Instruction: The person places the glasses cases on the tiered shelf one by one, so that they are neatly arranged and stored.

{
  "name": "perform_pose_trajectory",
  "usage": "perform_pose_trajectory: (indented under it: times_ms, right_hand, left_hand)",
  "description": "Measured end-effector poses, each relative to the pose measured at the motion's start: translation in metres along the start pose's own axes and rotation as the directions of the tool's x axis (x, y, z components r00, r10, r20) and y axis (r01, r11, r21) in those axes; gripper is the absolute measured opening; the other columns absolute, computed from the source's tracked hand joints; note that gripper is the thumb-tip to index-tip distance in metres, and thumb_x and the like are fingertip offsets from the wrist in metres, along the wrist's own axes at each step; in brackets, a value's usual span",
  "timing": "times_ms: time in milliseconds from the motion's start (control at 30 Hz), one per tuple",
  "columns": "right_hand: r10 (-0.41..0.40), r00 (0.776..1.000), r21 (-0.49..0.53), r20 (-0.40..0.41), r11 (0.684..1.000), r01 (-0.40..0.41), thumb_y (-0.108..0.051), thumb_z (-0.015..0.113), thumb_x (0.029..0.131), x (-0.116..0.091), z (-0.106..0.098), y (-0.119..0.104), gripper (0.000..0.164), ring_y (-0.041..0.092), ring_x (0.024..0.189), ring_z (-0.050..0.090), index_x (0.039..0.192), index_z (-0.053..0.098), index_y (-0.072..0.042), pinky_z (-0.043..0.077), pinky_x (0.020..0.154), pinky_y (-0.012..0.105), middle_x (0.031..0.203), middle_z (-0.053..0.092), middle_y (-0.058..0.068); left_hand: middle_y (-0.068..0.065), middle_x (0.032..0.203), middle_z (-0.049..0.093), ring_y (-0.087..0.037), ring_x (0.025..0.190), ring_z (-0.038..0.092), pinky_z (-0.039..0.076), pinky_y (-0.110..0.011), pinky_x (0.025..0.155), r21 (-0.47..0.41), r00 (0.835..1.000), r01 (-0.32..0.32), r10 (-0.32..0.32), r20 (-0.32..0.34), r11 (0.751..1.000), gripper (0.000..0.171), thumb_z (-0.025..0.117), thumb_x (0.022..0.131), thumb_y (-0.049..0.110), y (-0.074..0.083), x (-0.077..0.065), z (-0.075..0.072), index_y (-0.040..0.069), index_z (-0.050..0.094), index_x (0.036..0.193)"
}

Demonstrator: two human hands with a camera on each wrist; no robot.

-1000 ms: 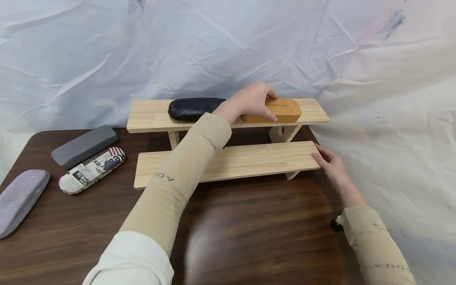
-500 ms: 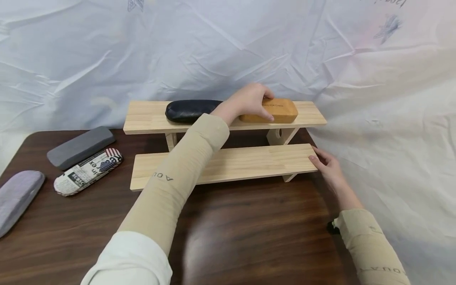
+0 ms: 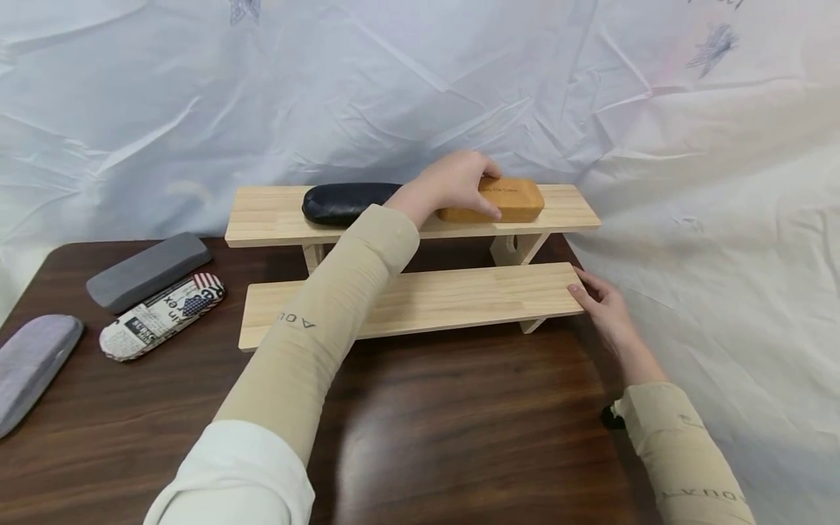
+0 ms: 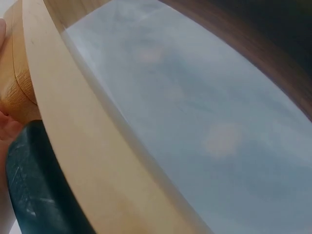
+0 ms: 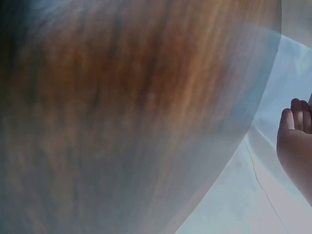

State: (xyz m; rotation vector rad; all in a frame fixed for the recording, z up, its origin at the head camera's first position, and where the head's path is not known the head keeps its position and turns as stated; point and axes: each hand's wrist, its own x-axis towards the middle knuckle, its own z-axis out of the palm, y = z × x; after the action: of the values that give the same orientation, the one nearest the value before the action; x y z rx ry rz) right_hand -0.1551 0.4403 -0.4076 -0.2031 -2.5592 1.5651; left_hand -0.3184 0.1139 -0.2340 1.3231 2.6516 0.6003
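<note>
My left hand point(image 3: 453, 182) grips a tan-orange glasses case point(image 3: 518, 198) from above, thumb on its front side and fingers behind. That case lies on the upper board of a two-tier wooden shelf point(image 3: 479, 288), right of a black glasses case point(image 3: 344, 204) partly hidden by my forearm. In the left wrist view the tan case point(image 4: 17, 73) and the black case point(image 4: 39, 185) show at the board's edge. My right hand point(image 3: 610, 313) holds the right end of the lower board between thumb and fingers. The right wrist view catches only part of the right hand point(image 5: 297, 141).
On the dark wooden table point(image 3: 420, 437), left of the shelf, lie a grey glasses case point(image 3: 149, 272), a newsprint-patterned case point(image 3: 162, 317) and a lilac case point(image 3: 36, 368). A whitish sheet point(image 3: 394, 87) hangs behind the shelf and down the right side.
The head view has shifted slightly, so the whole scene sits a little further left. Both hands keep their hold on the glasses case and the shelf.
</note>
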Motion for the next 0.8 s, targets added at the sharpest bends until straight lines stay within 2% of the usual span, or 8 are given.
perform_pose_trajectory:
  times_ms: [200, 367, 600, 800]
  right_hand:
    - [-0.017, 1.000, -0.006, 0.001, 1.000, 0.017, -0.020, 0.061, 0.109, 0.002, 0.001, 0.001, 0.060, -0.011, 0.114, 0.049, 0.160, 0.040, 0.004, 0.046, 0.089, 0.002, 0.166, 0.035, 0.032]
    - [-0.021, 1.000, -0.023, 0.002, 1.000, 0.021, -0.020, 0.061, 0.110, 0.006, 0.001, 0.002, 0.060, -0.012, 0.116, 0.048, 0.160, 0.040, 0.004, 0.044, 0.091, 0.001, 0.166, 0.035, 0.033]
    - [-0.021, 1.000, -0.003, 0.012, 1.000, 0.021, -0.020, 0.061, 0.109, 0.012, 0.003, 0.004, 0.060, -0.011, 0.119, 0.047, 0.160, 0.039, 0.004, 0.045, 0.091, 0.001, 0.167, 0.032, 0.033]
    - [-0.015, 1.000, -0.002, 0.016, 1.000, 0.015, -0.020, 0.061, 0.109, 0.015, 0.006, 0.005, 0.061, -0.011, 0.118, 0.048, 0.161, 0.039, 0.003, 0.045, 0.091, 0.001, 0.168, 0.032, 0.030]
  left_hand:
    - [-0.005, 0.156, 0.059, -0.020, 0.144, 0.054, 0.041, -0.031, 0.124, -0.022, 1.000, 0.002, -0.002, -0.005, 1.000, 0.074, 0.081, 0.094, 0.044, -0.004, -0.009, -0.007, 0.011, 0.056, 0.154]
    - [-0.005, 0.160, 0.056, -0.023, 0.148, 0.051, 0.040, -0.033, 0.125, -0.057, 0.999, -0.023, 0.020, -0.048, 0.998, 0.073, 0.078, 0.097, 0.043, -0.008, -0.027, -0.019, 0.009, 0.053, 0.156]
    - [-0.008, 0.157, 0.057, -0.026, 0.146, 0.052, 0.040, -0.040, 0.125, -0.054, 0.992, -0.041, 0.034, -0.121, 0.998, 0.064, 0.077, 0.099, 0.037, -0.018, -0.066, -0.028, 0.008, 0.056, 0.153]
    - [-0.007, 0.157, 0.057, -0.026, 0.151, 0.049, 0.035, -0.041, 0.129, 0.021, 0.986, -0.035, 0.038, -0.159, 0.999, 0.062, 0.076, 0.100, 0.034, -0.029, -0.109, -0.037, 0.009, 0.057, 0.153]
